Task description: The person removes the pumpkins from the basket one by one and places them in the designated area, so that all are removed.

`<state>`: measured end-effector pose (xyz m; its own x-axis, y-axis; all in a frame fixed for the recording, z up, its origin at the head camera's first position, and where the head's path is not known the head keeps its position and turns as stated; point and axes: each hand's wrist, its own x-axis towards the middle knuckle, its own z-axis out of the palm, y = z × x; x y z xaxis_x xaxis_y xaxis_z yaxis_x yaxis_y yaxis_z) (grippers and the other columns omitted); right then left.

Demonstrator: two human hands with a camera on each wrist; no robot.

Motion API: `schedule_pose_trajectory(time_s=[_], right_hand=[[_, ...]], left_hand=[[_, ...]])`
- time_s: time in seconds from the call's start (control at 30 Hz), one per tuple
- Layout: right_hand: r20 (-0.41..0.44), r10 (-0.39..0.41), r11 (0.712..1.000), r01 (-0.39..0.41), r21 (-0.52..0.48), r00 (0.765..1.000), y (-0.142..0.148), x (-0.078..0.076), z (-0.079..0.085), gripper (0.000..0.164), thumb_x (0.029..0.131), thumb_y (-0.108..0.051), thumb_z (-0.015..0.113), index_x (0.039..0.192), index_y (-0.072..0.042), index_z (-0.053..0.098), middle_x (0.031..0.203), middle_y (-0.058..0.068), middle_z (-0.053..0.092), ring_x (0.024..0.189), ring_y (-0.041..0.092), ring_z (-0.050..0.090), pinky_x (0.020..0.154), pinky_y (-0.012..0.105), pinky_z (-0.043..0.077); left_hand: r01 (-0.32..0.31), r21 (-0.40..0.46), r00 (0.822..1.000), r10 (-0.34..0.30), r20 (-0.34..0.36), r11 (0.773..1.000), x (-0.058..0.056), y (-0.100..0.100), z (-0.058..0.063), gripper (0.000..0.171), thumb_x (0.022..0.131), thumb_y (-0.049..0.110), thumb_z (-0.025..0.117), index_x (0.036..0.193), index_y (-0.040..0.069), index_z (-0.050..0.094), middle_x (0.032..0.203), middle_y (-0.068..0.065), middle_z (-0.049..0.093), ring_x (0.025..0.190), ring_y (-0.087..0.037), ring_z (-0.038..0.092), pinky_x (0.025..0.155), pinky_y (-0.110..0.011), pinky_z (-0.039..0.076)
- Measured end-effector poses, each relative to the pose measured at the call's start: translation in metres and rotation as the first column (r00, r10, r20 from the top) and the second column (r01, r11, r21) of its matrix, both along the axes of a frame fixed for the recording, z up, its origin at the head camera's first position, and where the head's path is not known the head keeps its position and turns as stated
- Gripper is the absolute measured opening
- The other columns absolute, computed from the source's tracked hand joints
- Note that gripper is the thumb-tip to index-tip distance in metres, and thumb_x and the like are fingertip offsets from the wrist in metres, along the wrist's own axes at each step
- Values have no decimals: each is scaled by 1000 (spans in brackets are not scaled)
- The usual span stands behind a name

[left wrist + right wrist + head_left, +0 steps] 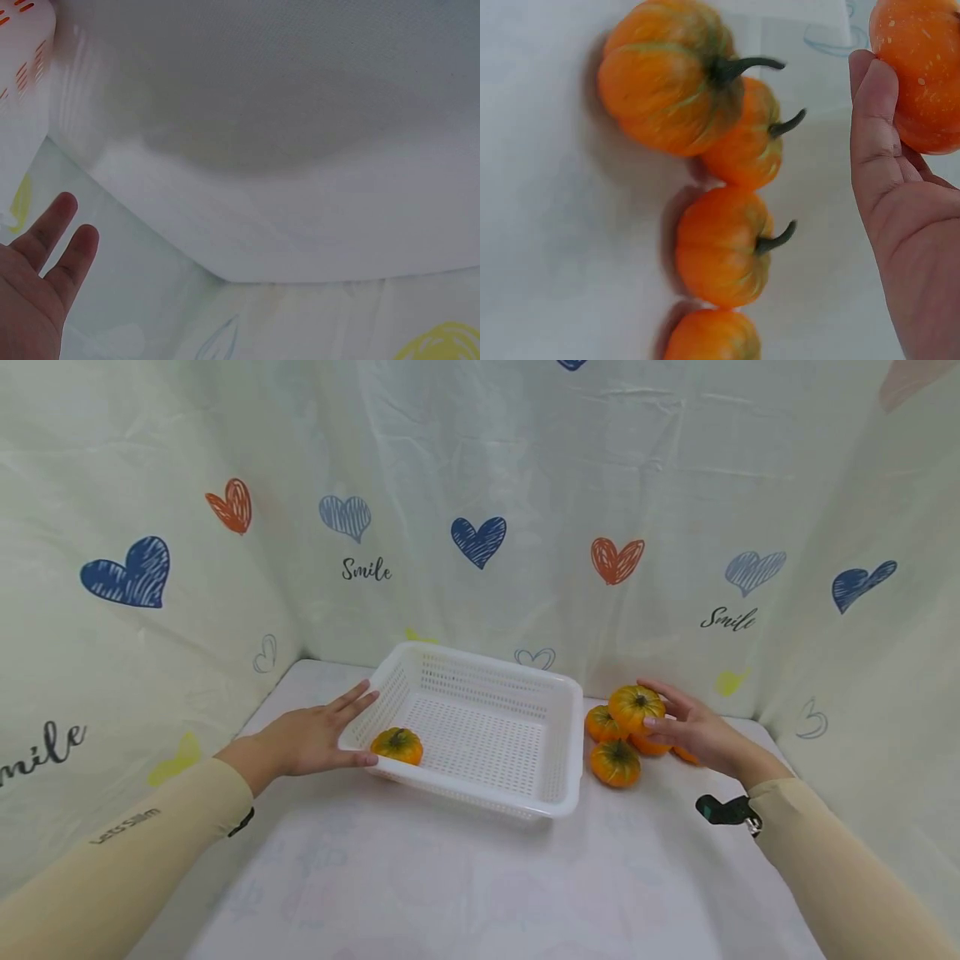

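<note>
A white plastic basket (480,735) with perforated walls stands on the table, one small orange pumpkin (397,746) lying in its front left corner. At the basket's left end is my left hand (318,739), fingers straight and spread, fingertips and thumb at the rim. In the left wrist view, part of that hand (49,281) shows nothing in its grasp. My right hand (701,731) holds another small pumpkin (636,707) between thumb and fingers, above a cluster on the table. The right wrist view shows this held pumpkin (922,75) at the upper right edge.
Right of the basket lie several more small pumpkins, among them a front one (615,764) and one behind it (602,724). A white curtain (540,468) printed with hearts hangs behind and beside the table (450,885).
</note>
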<state>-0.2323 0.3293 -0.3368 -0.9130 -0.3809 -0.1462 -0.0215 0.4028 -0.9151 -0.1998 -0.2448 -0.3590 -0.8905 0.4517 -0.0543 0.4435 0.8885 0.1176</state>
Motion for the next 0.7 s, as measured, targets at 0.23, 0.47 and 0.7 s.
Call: schedule_pose_trajectory(time_s=[0.23,0.47,0.7], right_hand=[[30,-25,999,25,-23,999,26,11,-15,71,101,-23,62,160,-29,23,161,22,13,128,28,48,102,44,45],[83,-77,995,81,-49,994,46,25,-33,73,101,-21,61,160,-21,19,159,25,12,109,11,60,92,30,52],[113,-112,994,113,-8,987,58,33,-49,76,101,-23,61,160,-16,15,157,29,12,108,19,60,92,31,52]], left_hand=[[0,-1,1000,0,3,1000,0,1,1,107,84,85,41,161,15,15,167,-9,6,127,-45,51,98,-60,43],[-3,-6,1000,3,11,1000,-1,1,0,107,84,85,41,161,16,14,167,-8,4,127,-45,51,99,-61,43],[-5,-13,1000,5,17,1000,-1,1,2,108,83,86,39,161,16,14,167,-8,4,128,-45,50,100,-61,41]])
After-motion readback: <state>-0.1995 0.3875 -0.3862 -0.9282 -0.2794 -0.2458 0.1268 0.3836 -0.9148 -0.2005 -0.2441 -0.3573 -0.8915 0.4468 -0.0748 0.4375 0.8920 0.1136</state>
